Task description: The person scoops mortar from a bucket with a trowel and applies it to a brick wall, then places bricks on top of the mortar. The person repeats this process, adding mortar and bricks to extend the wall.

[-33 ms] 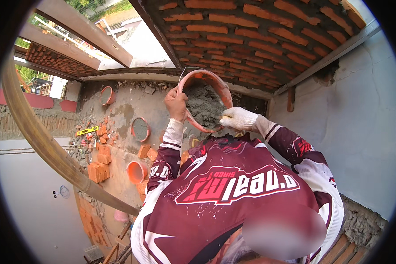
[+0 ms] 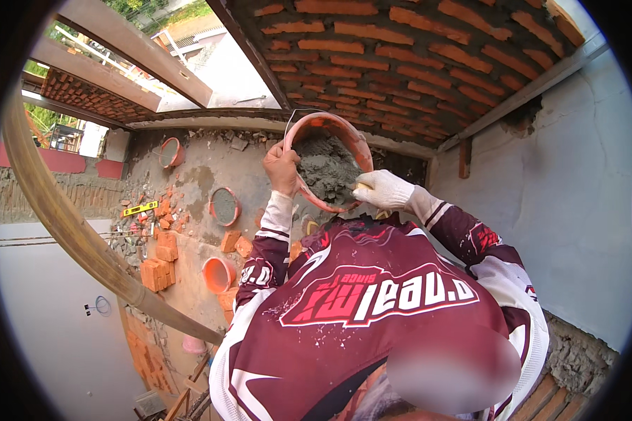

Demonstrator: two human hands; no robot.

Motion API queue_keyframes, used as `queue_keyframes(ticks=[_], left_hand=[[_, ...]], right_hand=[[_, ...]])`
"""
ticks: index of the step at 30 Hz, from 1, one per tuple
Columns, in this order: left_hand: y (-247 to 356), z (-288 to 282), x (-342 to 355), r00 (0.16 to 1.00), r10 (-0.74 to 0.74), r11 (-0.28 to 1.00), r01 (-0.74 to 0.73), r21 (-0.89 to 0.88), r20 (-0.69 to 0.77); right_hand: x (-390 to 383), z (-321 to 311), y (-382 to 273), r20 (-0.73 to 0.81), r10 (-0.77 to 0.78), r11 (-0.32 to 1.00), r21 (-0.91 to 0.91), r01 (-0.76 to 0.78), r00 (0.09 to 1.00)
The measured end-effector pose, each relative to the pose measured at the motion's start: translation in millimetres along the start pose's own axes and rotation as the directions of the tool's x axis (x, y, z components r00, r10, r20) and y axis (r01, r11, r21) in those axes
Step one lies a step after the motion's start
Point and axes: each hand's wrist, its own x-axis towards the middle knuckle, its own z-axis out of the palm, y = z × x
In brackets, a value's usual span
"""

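Observation:
My bare left hand (image 2: 281,168) is closed over the left rim of an orange bucket (image 2: 356,138), which is tilted so that its mouth faces me. Wet grey mortar (image 2: 326,165) lies inside it. My right hand (image 2: 385,189), in a white knitted glove, grips the pale handle of a trowel (image 2: 362,186) at the bucket's right rim. The trowel's blade is hidden in the mortar or behind the rim. A thin wire bail (image 2: 289,121) stands out at the bucket's upper left.
Brickwork (image 2: 400,56) rises ahead, with a grey plastered wall (image 2: 562,189) at right. Left on the floor are a mortar-filled bucket (image 2: 225,206), other orange buckets (image 2: 218,274), stacked bricks (image 2: 157,274), a yellow spirit level (image 2: 140,208) and rubble. A bamboo pole (image 2: 70,238) crosses the left side.
The bucket and my right hand have shifted very slightly to the right. Both grips stay the same.

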Motion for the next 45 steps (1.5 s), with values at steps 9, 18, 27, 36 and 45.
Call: queue_keyframes(ticks=[9,18,27,36,45], left_hand=[[5,29,-9,0.998,0.05,0.996,-0.054,0.074,0.046],[-3,32,8,0.994,0.074,0.996,-0.079,0.05,0.082],[2,35,-2,0.997,0.058,0.997,-0.061,0.056,0.057],[8,58,-6,0.995,0.07,0.997,-0.072,0.018,0.071],[-9,49,-8,0.985,-0.158,0.984,0.162,-0.075,0.065]], right_hand=[[-10,-59,-8,-0.365,-0.019,0.769,-0.6,-0.22,0.931],[2,-9,5,-0.04,0.081,0.995,-0.062,-0.083,0.996],[-21,-53,-5,-0.345,-0.114,0.818,-0.565,-0.109,0.932],[-12,-24,-7,-0.039,0.182,0.96,-0.21,-0.186,0.983],[-41,-68,-7,-0.007,0.193,0.978,-0.075,-0.193,0.981]])
